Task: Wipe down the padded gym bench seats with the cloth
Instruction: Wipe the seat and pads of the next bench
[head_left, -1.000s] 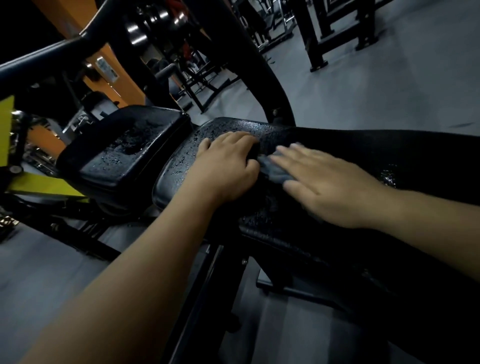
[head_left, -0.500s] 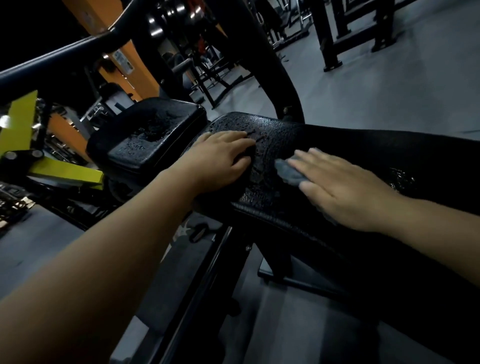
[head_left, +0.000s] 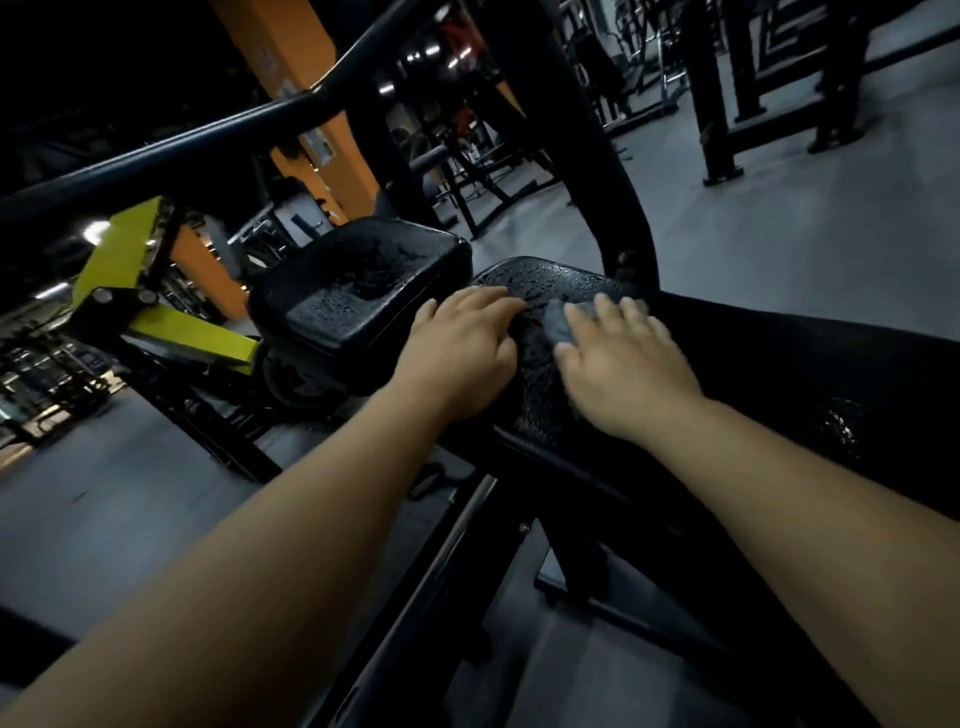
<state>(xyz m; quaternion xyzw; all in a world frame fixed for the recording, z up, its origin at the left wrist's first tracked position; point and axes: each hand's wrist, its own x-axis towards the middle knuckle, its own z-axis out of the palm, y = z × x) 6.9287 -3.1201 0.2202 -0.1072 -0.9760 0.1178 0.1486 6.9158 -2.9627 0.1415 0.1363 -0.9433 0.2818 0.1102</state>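
The right hand lies flat with its fingers straight, pressing the cloth onto the wet bench pad near its far end. The left hand rests palm down at that pad's left edge, fingers relaxed, holding nothing. A second pad, also wet, sits just to the left.

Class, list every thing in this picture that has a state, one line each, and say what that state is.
Left hand: resting on the end of the long bench pad, holding nothing.
Right hand: fingers straight, pressing the cloth onto the pad.
Cloth: grey, bunched, mostly under the right fingers.
Long bench pad: beaded with droplets at this end.
Small seat pad: beaded with droplets, untouched.
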